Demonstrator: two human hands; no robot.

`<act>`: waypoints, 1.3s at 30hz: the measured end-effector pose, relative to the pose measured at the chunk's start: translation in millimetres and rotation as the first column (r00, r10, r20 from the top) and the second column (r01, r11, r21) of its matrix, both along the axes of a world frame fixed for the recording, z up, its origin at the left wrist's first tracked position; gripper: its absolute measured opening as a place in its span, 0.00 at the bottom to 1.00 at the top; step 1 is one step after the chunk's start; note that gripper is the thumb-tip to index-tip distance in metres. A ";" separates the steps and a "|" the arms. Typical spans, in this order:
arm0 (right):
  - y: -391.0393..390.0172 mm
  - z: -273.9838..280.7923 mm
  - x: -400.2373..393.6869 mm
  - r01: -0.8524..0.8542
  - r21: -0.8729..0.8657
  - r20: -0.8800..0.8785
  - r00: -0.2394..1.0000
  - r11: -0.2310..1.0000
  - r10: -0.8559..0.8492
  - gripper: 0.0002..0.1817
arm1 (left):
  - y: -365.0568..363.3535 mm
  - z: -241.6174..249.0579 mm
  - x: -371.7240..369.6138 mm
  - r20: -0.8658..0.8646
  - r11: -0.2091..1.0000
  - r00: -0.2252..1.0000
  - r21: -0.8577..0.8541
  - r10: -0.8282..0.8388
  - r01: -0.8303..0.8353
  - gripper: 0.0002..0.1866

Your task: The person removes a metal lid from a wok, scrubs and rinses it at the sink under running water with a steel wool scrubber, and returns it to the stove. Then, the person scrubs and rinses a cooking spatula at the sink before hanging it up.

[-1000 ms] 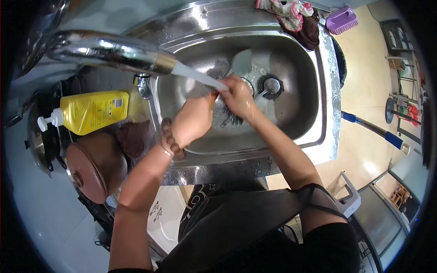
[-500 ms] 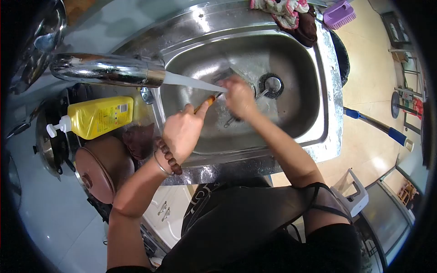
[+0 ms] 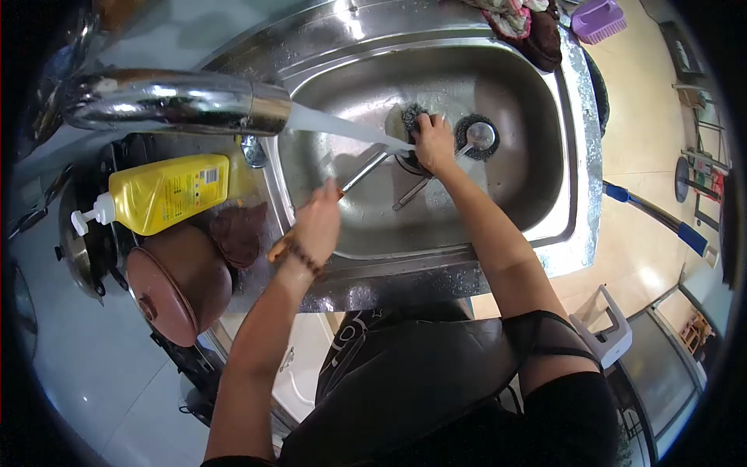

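My left hand (image 3: 315,226) is wrapped round the wooden handle of a long metal utensil (image 3: 364,173) over the left of the sink. The utensil's far end lies under the running water and is partly hidden by my right hand. My right hand (image 3: 434,145) has its fingers bent over a dark scouring pad (image 3: 412,118) at that end. Water streams from the faucet (image 3: 268,109) towards my right hand. Just right of this hand, a ladle (image 3: 480,136) rests in the sink over the drain, its handle running down-left.
The steel sink (image 3: 513,194) surrounds both hands. On the left are a yellow pump bottle (image 3: 167,194), a brown cloth (image 3: 237,233) and a reddish-brown pot (image 3: 183,284). Cloths (image 3: 537,39) and a purple brush (image 3: 599,21) lie at the upper right.
My left hand has moved down-left along with the wooden handle, and more of the metal shaft shows. My right hand has shifted right, and the dark pad now shows beside its fingers.
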State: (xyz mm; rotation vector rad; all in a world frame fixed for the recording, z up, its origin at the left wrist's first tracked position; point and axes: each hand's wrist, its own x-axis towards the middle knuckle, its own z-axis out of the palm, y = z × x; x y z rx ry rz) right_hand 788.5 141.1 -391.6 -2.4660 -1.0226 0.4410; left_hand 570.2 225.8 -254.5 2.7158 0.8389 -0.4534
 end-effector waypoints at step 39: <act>-0.4 130.8 -10.5 -0.234 0.414 -0.094 0.950 0.880 0.298 0.08 | 0.0 5.0 99.5 -0.053 0.395 0.892 -0.884 0.449 -0.252 0.06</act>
